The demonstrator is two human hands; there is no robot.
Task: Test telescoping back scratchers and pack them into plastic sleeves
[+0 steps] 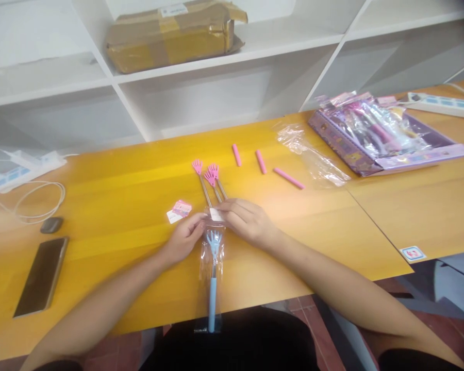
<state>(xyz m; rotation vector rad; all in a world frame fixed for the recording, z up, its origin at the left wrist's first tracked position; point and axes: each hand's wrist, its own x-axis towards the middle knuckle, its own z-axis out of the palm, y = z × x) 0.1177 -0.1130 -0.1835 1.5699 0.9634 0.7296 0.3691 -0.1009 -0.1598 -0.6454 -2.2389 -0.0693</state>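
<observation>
A clear plastic bag (204, 263) holds a blue hand-shaped scratcher (212, 304), its handle end over the table's front edge. My left hand (183, 238) pinches the left side of the bag's top. My right hand (247, 221) is closed at the right side, its fingers on a small white card (216, 214) at the bag's opening. Just beyond my hands lie three pink hand-shaped scratcher heads (197, 166) on metal rods. Three pink tubes (260, 161) rest farther right. Left of the rods is a small pile of pink and white cards (181, 208).
Empty clear bags (313, 154) lie at the right, beside a purple box (344, 141) of packaged items. A phone (40, 277), a small black object (51, 224), a cable and a power strip (27, 170) are at left. Shelves with a cardboard box (170, 38) stand behind.
</observation>
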